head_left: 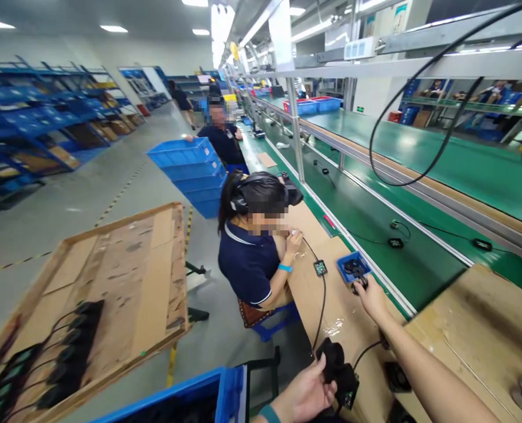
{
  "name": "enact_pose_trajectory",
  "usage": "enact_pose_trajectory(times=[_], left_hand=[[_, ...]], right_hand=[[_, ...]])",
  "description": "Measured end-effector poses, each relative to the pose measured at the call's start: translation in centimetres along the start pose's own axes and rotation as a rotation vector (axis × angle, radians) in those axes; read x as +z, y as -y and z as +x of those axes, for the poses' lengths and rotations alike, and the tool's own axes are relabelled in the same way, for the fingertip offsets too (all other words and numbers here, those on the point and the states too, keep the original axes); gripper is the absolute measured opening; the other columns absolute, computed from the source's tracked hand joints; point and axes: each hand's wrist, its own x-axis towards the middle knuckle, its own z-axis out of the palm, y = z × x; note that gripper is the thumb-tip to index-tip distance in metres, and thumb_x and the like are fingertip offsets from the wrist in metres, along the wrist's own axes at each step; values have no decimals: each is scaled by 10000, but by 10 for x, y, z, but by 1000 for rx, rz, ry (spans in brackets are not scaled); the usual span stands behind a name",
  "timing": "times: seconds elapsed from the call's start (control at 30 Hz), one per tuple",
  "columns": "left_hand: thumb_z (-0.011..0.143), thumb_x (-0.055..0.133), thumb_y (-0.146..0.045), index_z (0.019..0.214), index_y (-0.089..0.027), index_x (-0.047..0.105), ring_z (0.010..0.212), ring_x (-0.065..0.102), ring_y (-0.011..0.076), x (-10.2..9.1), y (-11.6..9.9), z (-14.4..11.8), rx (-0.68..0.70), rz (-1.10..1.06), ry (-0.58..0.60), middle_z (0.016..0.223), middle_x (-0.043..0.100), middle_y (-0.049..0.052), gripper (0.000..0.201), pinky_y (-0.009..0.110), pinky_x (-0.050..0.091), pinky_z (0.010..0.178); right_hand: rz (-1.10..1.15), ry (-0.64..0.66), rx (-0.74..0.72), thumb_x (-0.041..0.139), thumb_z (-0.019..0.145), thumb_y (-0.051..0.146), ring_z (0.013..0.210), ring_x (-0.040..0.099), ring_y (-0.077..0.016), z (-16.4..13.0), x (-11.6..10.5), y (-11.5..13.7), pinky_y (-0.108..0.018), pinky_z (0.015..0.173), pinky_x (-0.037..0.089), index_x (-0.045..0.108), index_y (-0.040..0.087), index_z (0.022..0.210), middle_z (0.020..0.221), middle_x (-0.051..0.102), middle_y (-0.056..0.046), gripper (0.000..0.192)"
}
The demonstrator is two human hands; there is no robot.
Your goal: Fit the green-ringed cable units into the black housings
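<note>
Near the bottom of the head view, my left hand [305, 390] is closed on a black housing [334, 359]. A small green circuit board [350, 392] and a black cable hang by that housing. My right hand [372, 298] reaches forward, thumb and fingers pinching a small black round part [358, 286] at the near edge of a little blue bin [341, 271]. More black parts [354, 267] lie inside that bin. Brown cardboard [338, 311] covers the bench beneath both hands.
A co-worker [250, 258] sits close on the left, hands near a cabled circuit board [320, 268]. A green conveyor [375, 235] runs behind the bench. A wooden cart [124, 276] and a large blue crate [219, 393] stand left. Another person stands by stacked blue crates [194, 170].
</note>
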Motion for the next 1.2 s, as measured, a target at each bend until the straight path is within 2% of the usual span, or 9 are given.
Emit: enact_pose_trajectory(times=[0.13,0.27,0.37,0.47,0.63,0.73,0.87,1.07,1.2], left_hand=[[872,701,-457,1157,-273,647,670,624,151,-9,6,-14,-22,54,-18,1043,664,104,344,234,442,544],[866,720,-412,1177,-267,635,686,630,139,-11,8,-25,-15,56,-39,1088,654,104,353,222,453,558],[888,702,-365,1181,-255,616,659,608,106,-3,5,-31,-23,80,-73,1096,647,85,325,195,448,549],[940,630,-339,1164,-223,604,661,590,100,9,0,-33,-74,156,-58,1063,642,73,254,201,461,562],[975,580,-356,1079,-159,622,712,591,116,41,6,-12,-343,395,27,857,616,50,226,218,491,639],[962,599,-401,1068,-128,628,734,598,129,62,31,6,-570,563,121,820,619,63,294,224,497,669],[951,612,-404,1168,-99,607,856,655,178,70,72,25,-793,664,183,967,670,122,374,246,525,713],[978,560,-393,1207,-124,575,799,689,168,33,116,48,-833,832,-49,1034,698,125,354,246,552,677],[984,506,-480,1137,-94,597,553,625,146,11,138,64,-800,1065,-181,811,696,105,425,226,489,501]], right_hand=[[14,-65,83,604,788,426,702,599,-206,77,20,-5,-354,710,492,551,214,792,747,635,-33,218],[92,12,119,684,794,390,731,632,-173,79,33,-16,-351,763,521,636,171,858,792,672,-28,233],[163,79,181,640,835,463,669,643,-184,12,21,-32,-347,690,539,670,159,874,730,675,-29,308],[232,117,253,651,825,548,675,662,-192,-104,-12,-44,-331,657,553,699,160,910,765,706,-42,400],[308,99,318,910,550,510,995,684,-250,-270,-52,-19,-346,801,571,561,224,1377,1248,669,-101,943],[286,19,306,893,616,486,1185,608,-267,-314,-66,-7,-380,990,501,498,230,1431,1334,615,-104,941],[30,-90,547,859,683,405,1088,648,-223,-360,-83,-12,-313,947,508,591,256,1293,1206,674,-50,683],[-229,-195,946,805,712,275,968,673,-326,-424,-86,-43,-431,850,517,617,143,1208,1075,682,-179,547],[-241,-192,912,827,708,292,1012,665,-339,-426,-91,-71,-430,858,517,604,148,1239,1148,662,-196,593]])
